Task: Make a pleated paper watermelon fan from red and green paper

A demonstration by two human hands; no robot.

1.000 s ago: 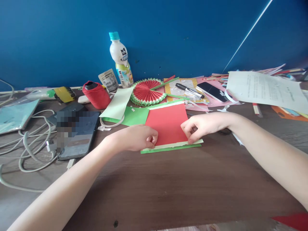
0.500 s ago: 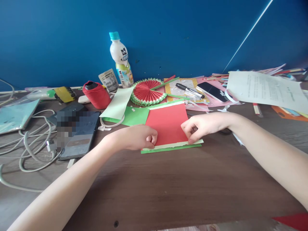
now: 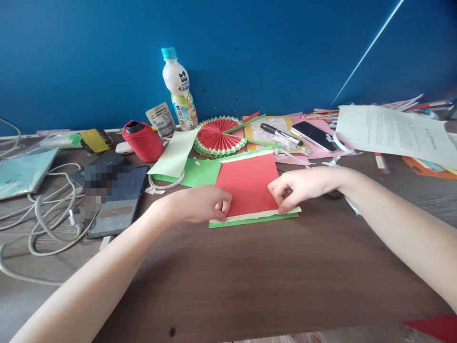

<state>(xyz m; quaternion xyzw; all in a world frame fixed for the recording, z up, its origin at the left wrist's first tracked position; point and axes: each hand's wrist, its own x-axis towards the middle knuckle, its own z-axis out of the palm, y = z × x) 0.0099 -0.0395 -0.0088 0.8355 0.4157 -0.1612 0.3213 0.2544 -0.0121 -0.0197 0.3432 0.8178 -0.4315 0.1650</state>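
A red sheet of paper (image 3: 246,183) lies on green paper (image 3: 257,220), whose edge shows along the front. Across the red sheet's near edge runs a narrow pale paper strip (image 3: 250,216). My left hand (image 3: 205,205) is closed at the strip's left end, with thumb and curled fingers on it. At the right end, my right hand (image 3: 298,186) pinches the same strip, and a short piece of it sticks out past the thumb. Another white strip (image 3: 246,156) borders the far edge of the red sheet.
Behind the sheets lie a folded red-and-green paper fan (image 3: 221,137), a marker (image 3: 281,134) and a phone (image 3: 316,136). A drink bottle (image 3: 180,90) stands by the blue wall. At left are a dark phone (image 3: 119,205), cables (image 3: 39,214) and a red-wrapped object (image 3: 144,142).
My left hand has shifted very slightly left along the strip. My right hand and the sheets look almost unchanged.
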